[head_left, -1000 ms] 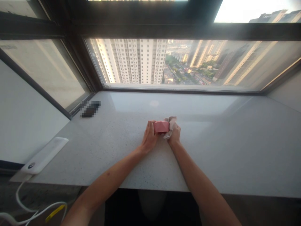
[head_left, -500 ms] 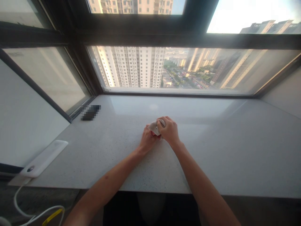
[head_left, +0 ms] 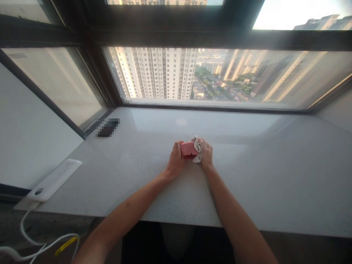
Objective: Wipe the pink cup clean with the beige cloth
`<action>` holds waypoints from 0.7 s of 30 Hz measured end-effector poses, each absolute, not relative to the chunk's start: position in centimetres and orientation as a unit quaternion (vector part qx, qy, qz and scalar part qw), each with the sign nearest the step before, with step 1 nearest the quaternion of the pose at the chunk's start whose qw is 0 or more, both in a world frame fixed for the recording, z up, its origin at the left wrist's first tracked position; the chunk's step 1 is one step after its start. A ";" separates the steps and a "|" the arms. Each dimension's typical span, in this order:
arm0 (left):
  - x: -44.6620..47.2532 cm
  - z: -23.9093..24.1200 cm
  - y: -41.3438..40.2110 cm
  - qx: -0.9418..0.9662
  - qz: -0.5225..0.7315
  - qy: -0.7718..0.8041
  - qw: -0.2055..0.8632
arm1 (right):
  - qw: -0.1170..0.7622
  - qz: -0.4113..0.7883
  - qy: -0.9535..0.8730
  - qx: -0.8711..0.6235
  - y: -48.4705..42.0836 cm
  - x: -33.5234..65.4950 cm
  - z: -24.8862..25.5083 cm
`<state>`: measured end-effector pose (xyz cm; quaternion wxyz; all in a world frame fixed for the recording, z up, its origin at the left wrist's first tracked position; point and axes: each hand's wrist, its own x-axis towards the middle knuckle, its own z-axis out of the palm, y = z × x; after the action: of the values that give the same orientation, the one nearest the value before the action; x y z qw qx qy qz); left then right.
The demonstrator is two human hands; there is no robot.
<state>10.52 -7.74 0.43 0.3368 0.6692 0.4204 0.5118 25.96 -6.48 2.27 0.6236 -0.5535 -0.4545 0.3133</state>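
A small red box-like object (head_left: pixel 188 149) is held just above the pale speckled windowsill counter (head_left: pixel 261 176), near its middle. My left hand (head_left: pixel 176 161) grips the object's left end with curled fingers. On the object's right end, my right hand (head_left: pixel 205 154) presses a crumpled white cloth (head_left: pixel 197 150), fingers closed around it. Both forearms reach in from the bottom of the view.
A dark phone-like item (head_left: pixel 107 127) lies at the counter's back left corner by the window frame. A white power strip (head_left: pixel 54 179) with a white cable (head_left: pixel 33 238) sits on the left front edge. A wide window (head_left: pixel 220 77) shows tall buildings.
Half a second ago my right hand and the cloth covered the top of the red object. Now they have slid to its right end, and the red face shows again.
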 end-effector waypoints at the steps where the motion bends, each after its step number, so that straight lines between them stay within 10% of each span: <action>1: 10.5 0.4 -7.7 0.662 0.512 0.428 0.342 | 0.627 0.317 -0.435 -0.563 -6.3 26.2 1.5; 21: 9.1 0.6 -4.8 0.442 0.591 0.515 0.436 | 0.378 0.029 -0.631 -0.677 -8.3 24.1 1.8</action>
<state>9.13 -4.79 0.64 0.4363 0.4424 0.5145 0.5909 24.09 -8.29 1.77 0.3783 -0.6768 -0.6309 0.0285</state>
